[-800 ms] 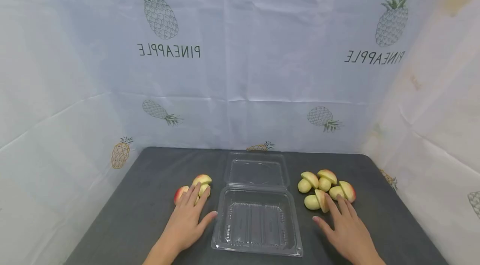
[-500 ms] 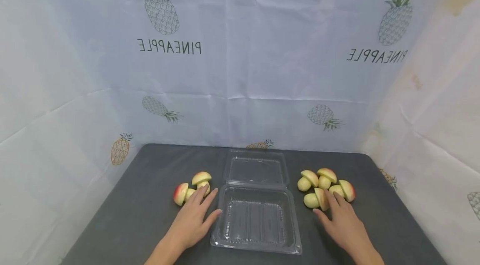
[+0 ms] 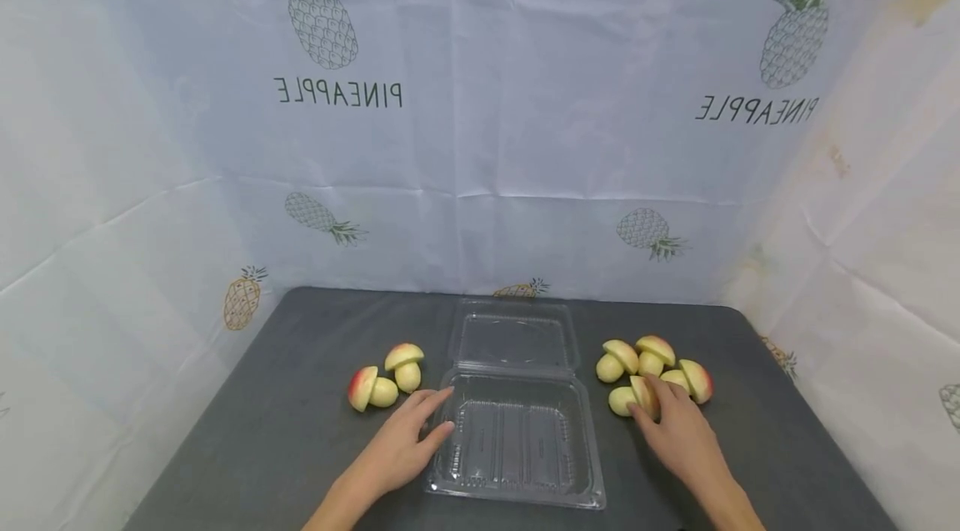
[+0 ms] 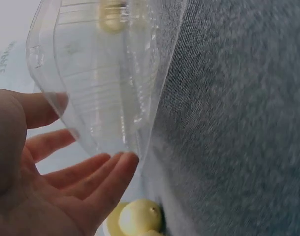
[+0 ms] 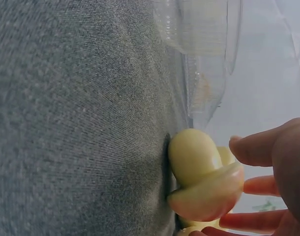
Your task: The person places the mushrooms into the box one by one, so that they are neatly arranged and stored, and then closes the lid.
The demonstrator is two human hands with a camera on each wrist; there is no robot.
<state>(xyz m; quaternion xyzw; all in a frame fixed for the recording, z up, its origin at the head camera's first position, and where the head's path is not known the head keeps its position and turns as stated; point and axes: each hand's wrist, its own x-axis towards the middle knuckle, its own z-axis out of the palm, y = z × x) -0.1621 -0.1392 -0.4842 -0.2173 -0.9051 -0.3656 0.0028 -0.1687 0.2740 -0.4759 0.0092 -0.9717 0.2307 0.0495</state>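
A clear plastic clamshell container (image 3: 517,501) lies opened out on the dark table, its lid (image 3: 516,341) folded back away from me. At its left rim is my left hand (image 3: 397,449), fingers extended and thumb spread; in the left wrist view the fingertips (image 4: 130,158) overlap the rim. My right hand (image 3: 681,435) reaches round the nearest mushroom-shaped piece (image 3: 642,396) in the right-hand group, pale yellow with a reddish cap. In the right wrist view fingers lie right at the cap (image 5: 209,194), while the thumb (image 5: 253,147) stands a little off the stem.
Several more mushroom-shaped pieces (image 3: 617,360) lie close behind and beside the right hand. Left of the container are two others, one mushroom-shaped piece (image 3: 372,388) on its side and one mushroom-shaped piece (image 3: 405,366) farther back. A pineapple-print curtain (image 3: 480,139) surrounds the table (image 3: 247,448).
My left hand has moved right, from over the two left pieces to the container's left rim. My right thumb and fingers have drawn in around the nearest right-hand piece.
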